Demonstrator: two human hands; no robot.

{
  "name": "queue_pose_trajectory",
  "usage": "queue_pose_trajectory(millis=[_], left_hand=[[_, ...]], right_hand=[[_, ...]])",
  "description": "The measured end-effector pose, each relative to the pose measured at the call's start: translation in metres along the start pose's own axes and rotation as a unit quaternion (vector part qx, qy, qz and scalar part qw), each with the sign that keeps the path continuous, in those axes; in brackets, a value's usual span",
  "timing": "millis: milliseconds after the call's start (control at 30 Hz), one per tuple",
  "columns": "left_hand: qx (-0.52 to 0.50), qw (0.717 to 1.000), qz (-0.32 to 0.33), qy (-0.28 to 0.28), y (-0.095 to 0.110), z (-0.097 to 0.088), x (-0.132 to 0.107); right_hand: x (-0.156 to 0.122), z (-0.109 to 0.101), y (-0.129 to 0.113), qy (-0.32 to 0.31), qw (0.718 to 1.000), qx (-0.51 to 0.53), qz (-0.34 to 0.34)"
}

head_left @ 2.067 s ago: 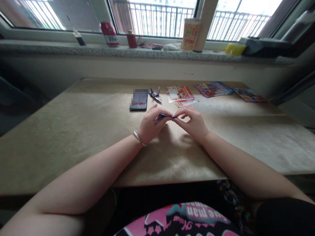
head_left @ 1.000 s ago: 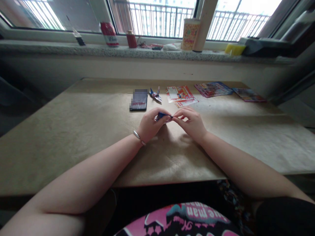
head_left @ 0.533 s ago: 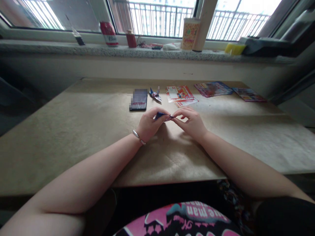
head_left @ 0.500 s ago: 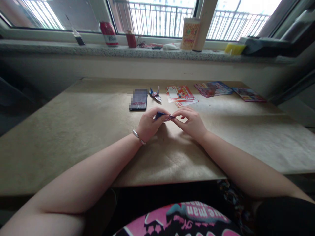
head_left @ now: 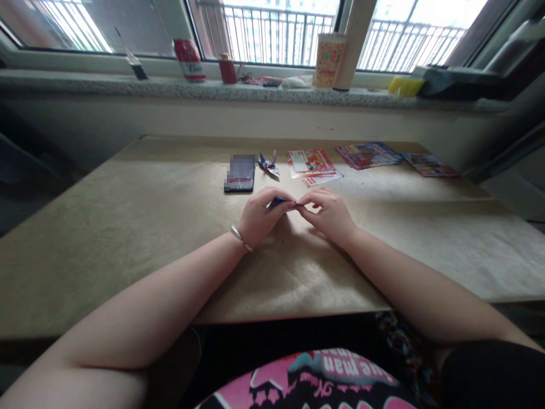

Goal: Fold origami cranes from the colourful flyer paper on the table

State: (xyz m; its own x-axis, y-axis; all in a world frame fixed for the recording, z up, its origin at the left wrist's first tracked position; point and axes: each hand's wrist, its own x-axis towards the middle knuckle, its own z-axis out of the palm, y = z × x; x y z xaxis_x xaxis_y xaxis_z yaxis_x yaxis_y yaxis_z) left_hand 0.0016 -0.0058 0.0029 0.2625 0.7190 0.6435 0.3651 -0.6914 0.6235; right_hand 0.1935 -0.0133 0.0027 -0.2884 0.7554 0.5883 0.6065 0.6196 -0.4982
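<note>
Between my two hands is a small piece of folded paper, dark blue with a paler underside, held just above the table. My left hand is closed around its wider end, thumb on the near side. The fingertips of my right hand pinch its narrow right tip. Much of the paper is hidden by my left fingers. Just beyond my hands stands a folded paper crane in dark blue and patterned paper, beside a dark phone lying flat.
Orange-and-white printed sheets lie beyond my right hand. Farther right are a fanned stack of colourful cards and another small stack. On the windowsill stand a red can, a red bottle and a patterned paper cup.
Both hands keep hold of the folded paper. My right hand has shifted slightly to the left, and the visible part of the paper is tilted a little differently.
</note>
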Motion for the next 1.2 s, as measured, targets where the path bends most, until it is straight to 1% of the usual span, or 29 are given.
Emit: queue_pose_trajectory(millis=[200, 333, 500, 667, 900, 1000, 1200], left_hand=[[0.008, 0.999, 0.031, 0.007, 0.0025, -0.0007, 0.0002], [0.008, 1.000, 0.019, 0.010, 0.0021, -0.0006, 0.0006], [-0.009, 1.000, 0.023, 0.004, 0.0021, -0.0003, 0.0012], [-0.011, 1.000, 0.010, 0.002, 0.0017, -0.0003, 0.0010], [-0.010, 1.000, 0.029, -0.004, 0.0008, -0.0008, 0.0017], [-0.008, 0.999, 0.033, -0.003, 0.0007, -0.0009, 0.0019], [-0.013, 0.999, 0.037, -0.009, 0.0017, -0.0008, 0.0014]], right_hand=[[-0.0004, -0.0034, -0.0035, 0.001, 1.000, 0.003, 0.005], [-0.0002, -0.0034, -0.0020, -0.005, 1.000, -0.018, -0.003], [-0.0004, -0.0002, -0.0010, -0.018, 0.999, -0.032, 0.016], [-0.0008, 0.0015, -0.0005, -0.018, 0.998, -0.049, 0.018], [-0.0013, 0.0056, 0.0038, -0.031, 0.997, -0.061, 0.023], [-0.0012, 0.0056, 0.0022, -0.029, 0.997, -0.066, 0.027], [-0.0005, 0.0044, -0.0019, -0.047, 0.995, -0.083, 0.040]])
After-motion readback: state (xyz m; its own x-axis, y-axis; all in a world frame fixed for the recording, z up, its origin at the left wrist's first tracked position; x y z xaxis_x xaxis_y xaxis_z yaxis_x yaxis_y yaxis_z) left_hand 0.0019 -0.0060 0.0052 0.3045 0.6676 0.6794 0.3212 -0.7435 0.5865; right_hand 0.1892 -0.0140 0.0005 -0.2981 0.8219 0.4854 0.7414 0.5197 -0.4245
